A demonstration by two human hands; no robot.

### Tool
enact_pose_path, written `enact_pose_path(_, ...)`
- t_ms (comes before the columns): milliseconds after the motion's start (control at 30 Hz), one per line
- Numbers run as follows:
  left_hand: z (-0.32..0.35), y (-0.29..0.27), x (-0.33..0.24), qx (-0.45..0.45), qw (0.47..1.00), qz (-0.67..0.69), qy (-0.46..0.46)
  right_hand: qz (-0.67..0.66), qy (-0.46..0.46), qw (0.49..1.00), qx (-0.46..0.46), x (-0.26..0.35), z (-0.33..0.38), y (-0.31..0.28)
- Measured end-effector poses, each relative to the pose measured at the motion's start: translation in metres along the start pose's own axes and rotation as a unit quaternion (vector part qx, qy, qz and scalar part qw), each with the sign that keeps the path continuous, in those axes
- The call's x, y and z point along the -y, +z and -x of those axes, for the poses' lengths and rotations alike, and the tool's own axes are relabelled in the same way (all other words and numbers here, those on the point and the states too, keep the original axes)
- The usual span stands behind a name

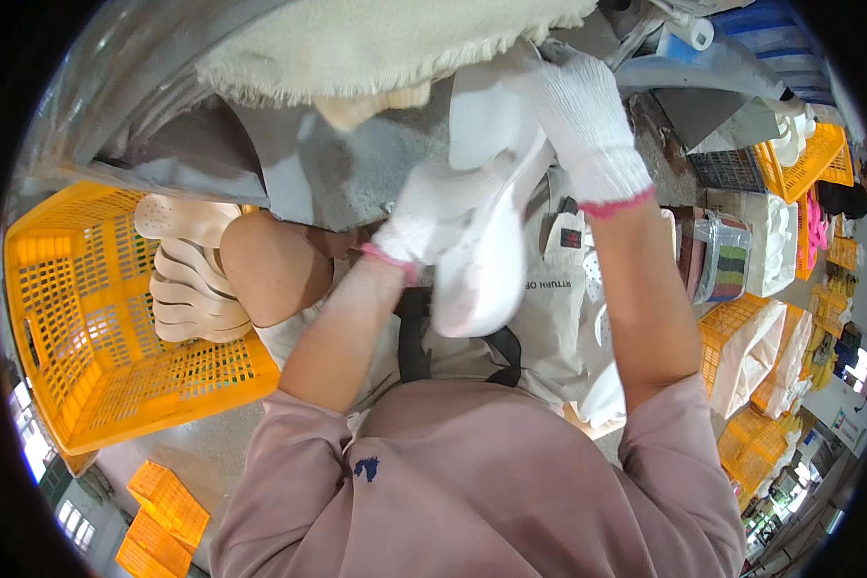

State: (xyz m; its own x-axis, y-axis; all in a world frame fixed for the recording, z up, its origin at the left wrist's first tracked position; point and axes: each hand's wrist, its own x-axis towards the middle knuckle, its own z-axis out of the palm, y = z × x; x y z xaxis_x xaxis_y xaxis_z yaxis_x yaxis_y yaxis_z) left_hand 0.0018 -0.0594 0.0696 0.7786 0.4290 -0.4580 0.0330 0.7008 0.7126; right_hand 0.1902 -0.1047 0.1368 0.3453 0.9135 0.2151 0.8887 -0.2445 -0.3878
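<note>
White shoe (pixel 486 275) is between both gloved hands, in front of the torso, under the cream frayed-edge pad (pixel 385 63). Lower end points down toward the lap, upper end is near the pad's fringe; can't tell if they touch. Left hand (pixel 445 204): closed around the shoe's mid-length, fingers motion-blurred. Right hand (pixel 573 101): at the shoe's upper end, wrist above the left's; fingertips blurred, can't tell how tight the grip is. Both gloves white, pink cuffs. Grey metal sheet (pixel 332 164) sits behind the left hand. Orange basket (pixel 77 207) at the person's left holds stacked cream shoe pieces (pixel 197 289). More orange crates (pixel 169 520) on the floor, lower left.
</note>
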Motion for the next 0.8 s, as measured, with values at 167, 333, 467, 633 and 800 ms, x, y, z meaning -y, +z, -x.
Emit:
enact_pose_path(167, -0.016, 0.067, 0.026, -0.076, 0.950, 0.292, 0.083, -0.107, 0.122, 0.982, 0.098, 0.067, 0.082, -0.063)
enact_pose_path(333, -0.034, 0.090, 0.011, -0.193, 0.978, 0.045, 0.060, -0.228, 0.255, 0.937, -0.073, 0.088, 0.126, -0.072)
enact_pose_path(467, -0.052, 0.079, -0.001, -0.213, 0.851, -0.430, 0.214, -0.155, 0.239, 0.949, -0.132, 0.055, 0.109, -0.043)
enact_pose_path(633, -0.096, 0.049, -0.006, -0.221, 0.759, -0.556, 0.254, -0.190, 0.256, 0.935, -0.154, 0.025, 0.077, -0.018)
enact_pose_path(800, -0.121, 0.013, -0.025, -0.191, 0.714, -0.632, 0.231, -0.181, 0.172, 0.953, -0.171, 0.024, 0.049, -0.008)
